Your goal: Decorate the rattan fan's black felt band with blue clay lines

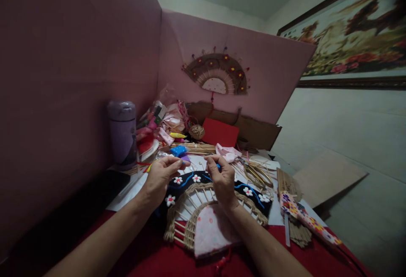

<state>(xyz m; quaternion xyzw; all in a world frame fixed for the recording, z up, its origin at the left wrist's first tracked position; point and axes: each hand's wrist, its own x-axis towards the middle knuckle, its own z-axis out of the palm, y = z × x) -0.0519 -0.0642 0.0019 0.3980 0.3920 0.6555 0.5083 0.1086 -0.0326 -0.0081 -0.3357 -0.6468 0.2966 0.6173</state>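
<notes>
On the red-covered bench, nearest the person, a red tassel trails from the fan, which lies flat in the near middle, its curved side away. Its pale patch looks soft and fleecy, a rounded wedge; beyond it, thin sticks spread like spokes through coarse, ropy twine. The fan is probably light and springy, stiff along the sticks but weak across them, so it would best be taken by the twine rim with a palm beneath, clear of the puffy white flowers on the dark, matte outer band, which could dent or come loose. Above that band, the left hand has its grip pinched nearly closed on a tiny blue bit; the right hand, fingers curled, has a closed grip with a blue piece showing in it. Both bits look like modelling clay, likely soft, slightly tacky and easily squashed, so fingertips alone would suit them. Farther right rest smooth, brassy pliers; farther left, a glossy blue packet. Beyond lie a rough twine ball and a flat red card, while another fan hangs on the far pink wall
</notes>
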